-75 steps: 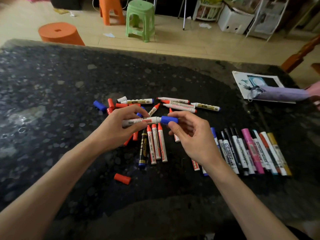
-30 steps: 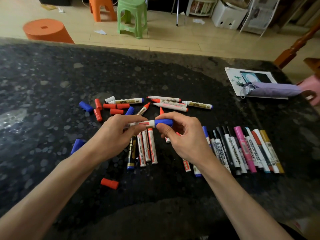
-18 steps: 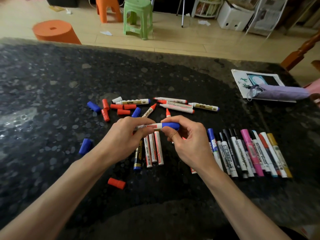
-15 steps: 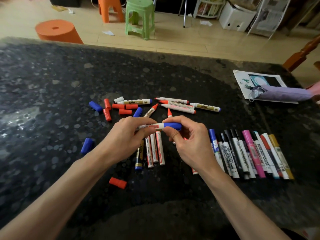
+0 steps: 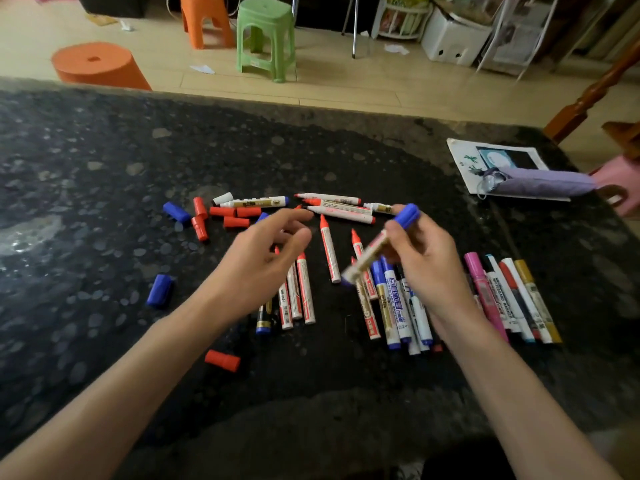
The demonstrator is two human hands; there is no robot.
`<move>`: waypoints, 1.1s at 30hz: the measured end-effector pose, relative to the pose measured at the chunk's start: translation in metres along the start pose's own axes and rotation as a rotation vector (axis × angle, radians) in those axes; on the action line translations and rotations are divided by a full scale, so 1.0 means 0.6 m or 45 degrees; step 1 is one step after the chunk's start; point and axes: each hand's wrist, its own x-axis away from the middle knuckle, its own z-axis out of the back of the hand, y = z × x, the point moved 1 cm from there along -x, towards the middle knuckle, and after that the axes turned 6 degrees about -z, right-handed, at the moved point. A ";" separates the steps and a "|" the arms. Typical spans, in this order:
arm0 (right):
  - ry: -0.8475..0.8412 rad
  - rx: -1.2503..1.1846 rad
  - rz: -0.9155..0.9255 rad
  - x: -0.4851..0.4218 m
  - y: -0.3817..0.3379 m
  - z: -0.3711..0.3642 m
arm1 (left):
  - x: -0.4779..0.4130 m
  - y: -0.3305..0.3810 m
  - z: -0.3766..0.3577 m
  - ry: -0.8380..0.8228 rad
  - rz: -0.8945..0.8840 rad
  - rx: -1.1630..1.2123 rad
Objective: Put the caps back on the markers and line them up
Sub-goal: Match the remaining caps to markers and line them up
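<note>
My right hand (image 5: 426,258) grips the blue-capped marker (image 5: 377,247) over the left end of the row (image 5: 512,296); my left hand (image 5: 263,261) is loose, empty. A careless drop could knock the row crooked.

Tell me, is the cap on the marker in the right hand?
On: the blue cap covers the upper end of the marker in the right hand.

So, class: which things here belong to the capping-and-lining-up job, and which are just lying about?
Job: capped blue marker in right hand, uncapped red markers, loose red caps, loose blue caps, lined-up row.
Lying about: printed sheet, purple pouch, green stool.
</note>
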 end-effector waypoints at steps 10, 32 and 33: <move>0.083 1.258 -0.060 -0.009 0.048 0.040 | -0.004 -0.037 0.059 0.246 0.123 -0.132; -0.164 0.880 0.655 -0.025 0.010 -0.232 | 0.096 -0.136 0.205 -0.216 0.879 -1.067; -0.142 0.898 0.656 -0.034 0.009 -0.249 | 0.098 -0.137 0.205 -0.201 0.856 -1.078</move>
